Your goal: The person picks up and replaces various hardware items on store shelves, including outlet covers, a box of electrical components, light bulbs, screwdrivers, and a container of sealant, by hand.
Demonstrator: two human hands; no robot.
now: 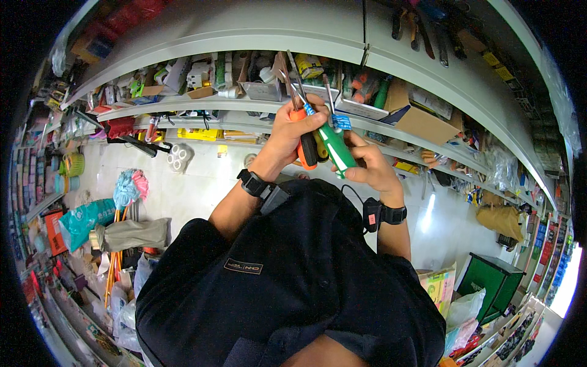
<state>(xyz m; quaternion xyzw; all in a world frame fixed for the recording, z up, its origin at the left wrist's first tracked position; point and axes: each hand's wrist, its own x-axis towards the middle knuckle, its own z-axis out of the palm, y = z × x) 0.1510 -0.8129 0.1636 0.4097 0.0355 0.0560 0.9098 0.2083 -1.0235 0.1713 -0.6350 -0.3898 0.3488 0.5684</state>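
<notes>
Several screwdrivers are bunched in my left hand (298, 124), their metal shafts pointing up towards the shelf. Among them are an orange-and-black handle (308, 149) and a yellow-and-black handle (321, 147), partly hidden. A large green handle with white stripes (337, 149) slants down to the right across both hands. My right hand (373, 167) has its fingers around the lower part of this green handle. A blue-and-white tag or wrap (341, 122) hangs at the handle's upper right, beside a thin shaft with a reddish tip (328, 91).
Ahead, a metal shelf (183, 103) holds open cardboard boxes (429, 124) and packaged goods. Pliers-like tools (415, 27) hang at upper right. Mops (128, 188) and bags stand on the left; a green metal cabinet (488, 280) is at lower right.
</notes>
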